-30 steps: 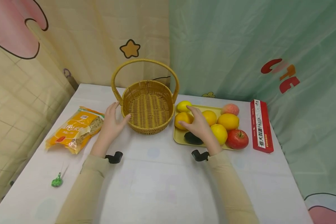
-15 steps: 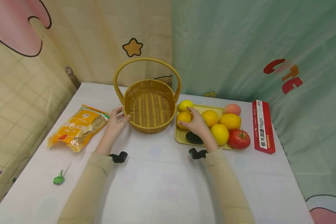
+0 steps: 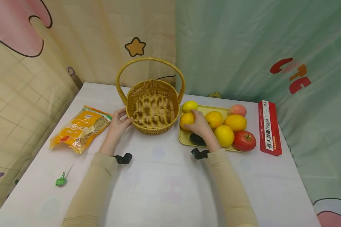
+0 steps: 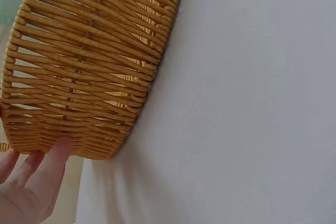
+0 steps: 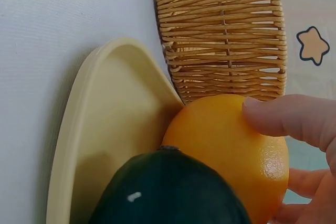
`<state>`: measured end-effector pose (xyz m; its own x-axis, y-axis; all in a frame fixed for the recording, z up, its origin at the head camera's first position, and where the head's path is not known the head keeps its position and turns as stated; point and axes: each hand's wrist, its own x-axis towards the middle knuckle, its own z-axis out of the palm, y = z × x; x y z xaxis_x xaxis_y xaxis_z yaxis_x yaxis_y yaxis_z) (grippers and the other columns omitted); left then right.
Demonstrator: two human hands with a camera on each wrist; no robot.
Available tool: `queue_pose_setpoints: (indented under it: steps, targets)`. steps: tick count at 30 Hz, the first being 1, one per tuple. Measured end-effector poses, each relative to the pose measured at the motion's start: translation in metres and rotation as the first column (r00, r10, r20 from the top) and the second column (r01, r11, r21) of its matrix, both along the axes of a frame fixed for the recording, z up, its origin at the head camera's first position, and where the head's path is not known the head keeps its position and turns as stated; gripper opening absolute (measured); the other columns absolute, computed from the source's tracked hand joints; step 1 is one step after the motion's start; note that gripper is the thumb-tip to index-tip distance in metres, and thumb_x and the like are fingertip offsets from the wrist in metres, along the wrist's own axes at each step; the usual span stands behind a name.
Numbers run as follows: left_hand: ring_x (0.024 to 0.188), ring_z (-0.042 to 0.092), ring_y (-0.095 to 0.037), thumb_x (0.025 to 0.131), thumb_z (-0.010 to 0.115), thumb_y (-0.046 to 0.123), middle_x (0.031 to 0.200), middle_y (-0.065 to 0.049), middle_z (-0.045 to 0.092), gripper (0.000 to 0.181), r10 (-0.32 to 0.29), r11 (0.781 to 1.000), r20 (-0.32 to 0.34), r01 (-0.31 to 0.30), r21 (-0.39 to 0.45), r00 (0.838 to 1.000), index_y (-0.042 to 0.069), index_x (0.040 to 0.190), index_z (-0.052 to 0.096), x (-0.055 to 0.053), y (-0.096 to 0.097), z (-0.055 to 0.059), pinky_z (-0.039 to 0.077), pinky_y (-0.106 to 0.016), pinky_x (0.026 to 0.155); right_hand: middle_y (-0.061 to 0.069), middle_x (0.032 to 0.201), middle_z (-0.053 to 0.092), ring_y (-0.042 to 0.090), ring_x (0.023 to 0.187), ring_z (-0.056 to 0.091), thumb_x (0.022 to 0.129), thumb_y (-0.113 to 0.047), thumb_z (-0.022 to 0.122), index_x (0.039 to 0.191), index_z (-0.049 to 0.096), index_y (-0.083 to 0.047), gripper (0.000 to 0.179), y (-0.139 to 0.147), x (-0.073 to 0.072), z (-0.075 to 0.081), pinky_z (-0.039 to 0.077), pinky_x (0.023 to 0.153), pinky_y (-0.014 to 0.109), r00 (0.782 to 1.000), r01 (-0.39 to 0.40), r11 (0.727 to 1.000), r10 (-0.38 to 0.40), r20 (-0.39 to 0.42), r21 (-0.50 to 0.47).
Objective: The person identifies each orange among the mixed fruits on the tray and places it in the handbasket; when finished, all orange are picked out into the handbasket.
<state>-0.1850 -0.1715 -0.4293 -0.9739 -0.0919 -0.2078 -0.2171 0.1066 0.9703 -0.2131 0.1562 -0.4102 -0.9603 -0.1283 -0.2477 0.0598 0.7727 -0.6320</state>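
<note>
A round wicker basket with a tall arched handle stands at the back of the table. My left hand touches its outer left wall with fairly straight fingers; in the left wrist view a fingertip lies against the weave. To the right, my right hand grips an orange at the left end of a yellow tray. The right wrist view shows the thumb on one side of the orange and other fingers partly hidden behind it. A dark green avocado-like fruit lies beside it.
The tray also bears a lemon, several other yellow fruits, a peach and a red apple-like fruit. A red pasta box lies at the far right. An orange food bag and a small green object lie left.
My left hand has moved in against the basket's side, its fingers drawn down from beside the handle. My right hand has closed around the orange. The basket and tray stay in place.
</note>
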Motion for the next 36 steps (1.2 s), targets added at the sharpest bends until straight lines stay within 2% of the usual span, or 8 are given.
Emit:
queue_pose_setpoints:
  steps: [4,11,20,24,29,33,36]
  targets:
    - [0.141,0.04,-0.031,0.1,0.051,0.006,0.16,-0.016,0.025,0.063,0.033,0.999,-0.006,-0.033,0.025,0.999,0.005,0.154,0.02,0.0,0.002,-0.001,0.045,-0.036,0.111,0.022,0.152,0.033,0.037,0.134,0.041,0.086,-0.026,0.073,0.153,0.029,-0.008,0.082,0.0,0.0,0.001,0.033,0.118,0.054,1.0,-0.02,0.999,0.021,-0.007,0.027]
    - [0.14,0.042,-0.03,0.1,0.051,0.006,0.16,-0.014,0.027,0.061,0.055,0.998,-0.01,-0.055,-0.005,0.998,0.006,0.154,0.022,0.001,0.005,-0.003,0.046,-0.037,0.111,0.021,0.147,0.038,0.037,0.128,0.044,0.083,-0.024,0.077,0.149,0.034,-0.01,0.08,-0.001,0.0,0.0,0.038,0.114,0.055,0.999,-0.034,0.997,0.035,-0.017,0.065]
    - [0.14,0.041,-0.03,0.1,0.05,0.006,0.16,-0.014,0.027,0.06,0.059,0.998,-0.015,-0.058,0.008,0.998,0.006,0.154,0.022,0.005,0.003,-0.004,0.045,-0.037,0.111,0.019,0.138,0.046,0.034,0.122,0.048,0.078,-0.023,0.082,0.142,0.04,-0.006,0.078,0.003,0.004,-0.005,0.041,0.112,0.052,0.993,-0.03,0.999,0.035,-0.112,0.041]
    - [0.14,0.042,-0.031,0.101,0.05,0.007,0.16,-0.013,0.026,0.061,0.047,0.999,-0.019,-0.047,-0.013,0.999,0.006,0.154,0.022,0.003,0.003,-0.004,0.046,-0.037,0.111,0.021,0.142,0.044,0.036,0.124,0.047,0.077,-0.022,0.083,0.142,0.039,-0.003,0.08,0.009,0.005,0.006,0.039,0.113,0.053,0.987,-0.028,1.0,0.029,-0.155,0.007]
    - [0.14,0.042,-0.03,0.1,0.051,0.008,0.16,-0.013,0.027,0.06,0.037,0.999,-0.012,-0.038,-0.023,0.999,0.007,0.154,0.024,-0.001,0.004,-0.005,0.046,-0.037,0.111,0.02,0.144,0.044,0.036,0.123,0.048,0.077,-0.028,0.081,0.144,0.039,-0.003,0.082,0.009,0.011,0.028,0.043,0.11,0.053,0.978,-0.021,1.0,0.022,-0.207,0.008]
    - [0.14,0.042,-0.031,0.101,0.051,0.008,0.16,-0.014,0.027,0.061,0.017,0.999,-0.015,-0.018,-0.036,1.0,0.007,0.154,0.023,-0.001,0.003,-0.004,0.046,-0.038,0.111,0.017,0.142,0.048,0.033,0.119,0.051,0.078,-0.032,0.081,0.144,0.04,-0.005,0.082,-0.002,0.017,0.044,0.048,0.105,0.05,0.968,-0.03,0.999,0.02,-0.249,-0.038]
    - [0.14,0.041,-0.031,0.101,0.051,0.009,0.16,-0.014,0.027,0.061,0.003,0.999,-0.022,-0.004,-0.05,1.0,0.006,0.155,0.023,-0.002,0.003,-0.003,0.045,-0.039,0.111,0.014,0.14,0.05,0.031,0.116,0.052,0.078,-0.034,0.081,0.144,0.041,-0.006,0.082,-0.018,0.018,0.05,0.05,0.101,0.048,0.963,-0.053,0.994,0.026,-0.269,-0.092]
